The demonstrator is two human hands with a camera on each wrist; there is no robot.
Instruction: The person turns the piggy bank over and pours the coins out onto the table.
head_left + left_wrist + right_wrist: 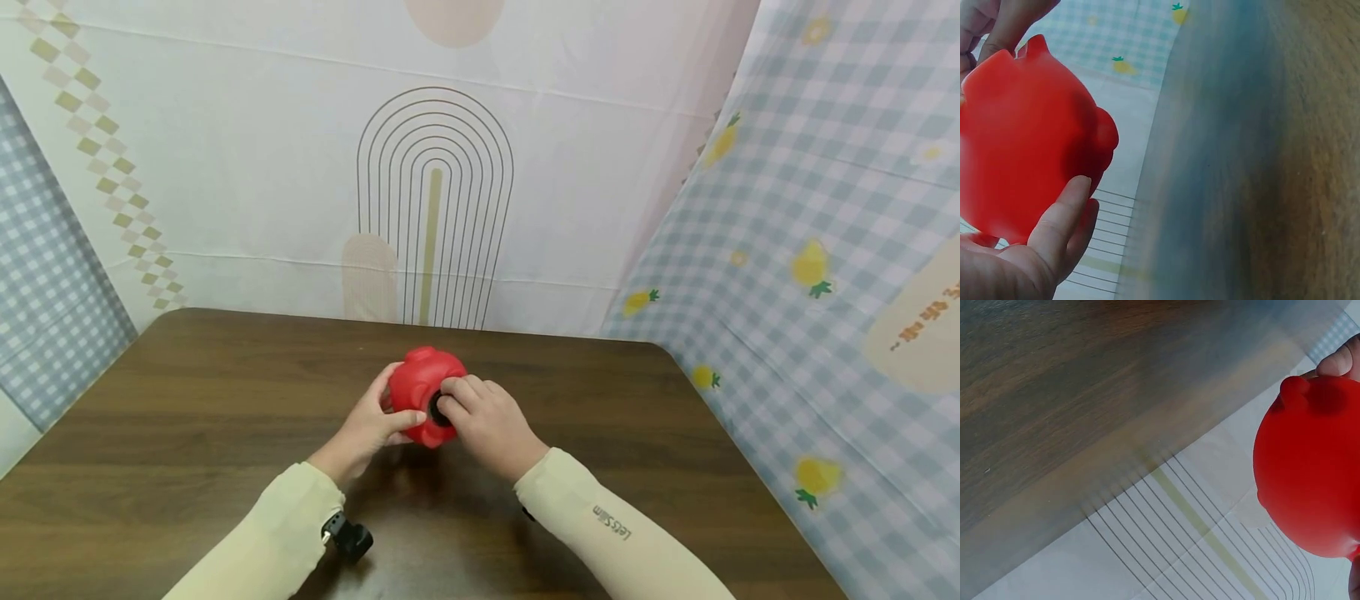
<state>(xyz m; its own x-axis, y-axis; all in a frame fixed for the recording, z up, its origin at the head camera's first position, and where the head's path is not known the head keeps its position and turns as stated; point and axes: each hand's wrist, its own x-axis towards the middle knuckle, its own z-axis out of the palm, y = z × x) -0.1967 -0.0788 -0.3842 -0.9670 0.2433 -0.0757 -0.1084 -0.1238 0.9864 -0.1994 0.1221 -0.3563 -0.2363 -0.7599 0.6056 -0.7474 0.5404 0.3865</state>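
A round red piggy bank [411, 385] with stubby bumps is held over the table, its underside with a round black stopper [437, 411] turned toward me. My left hand [366, 429] grips the bank from the left, thumb near the stopper and the other fingers behind it. Curled fingers of my right hand [491, 423] pinch at the stopper and hide part of it. The left wrist view has the smooth red body [1029, 150] close up, resting in the left palm and fingers. On the right wrist view's right side, the body [1310, 469] fills the edge.
Beneath the hands lies a dark brown wooden table [225, 400] with rounded far corners. A white printed cloth [262, 183] hangs behind it, and a blue checked cloth [780, 192] hangs along the right. A small black camera [351, 537] is strapped at the left wrist.
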